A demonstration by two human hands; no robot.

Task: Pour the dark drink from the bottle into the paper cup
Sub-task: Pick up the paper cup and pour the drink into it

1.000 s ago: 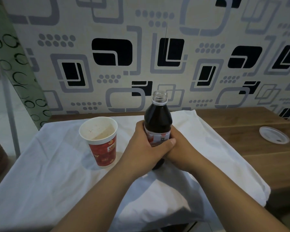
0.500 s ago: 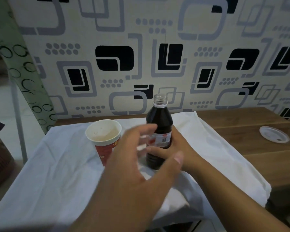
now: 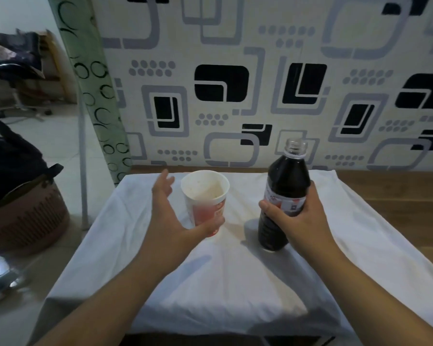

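The right hand (image 3: 294,216) grips the uncapped bottle (image 3: 284,196), upright right of the cup (image 3: 205,198). The left hand (image 3: 170,218), spread open, has left the bottle and now cups the cup's left side.

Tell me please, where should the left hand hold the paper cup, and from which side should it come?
Grip the paper cup around its lower red wall, coming from its left, where the open left hand already is. The cup stands upright and narrows downward, so a wrap below the wide rim likely steadies it without covering the mouth, leaving room for the bottle in the right hand.
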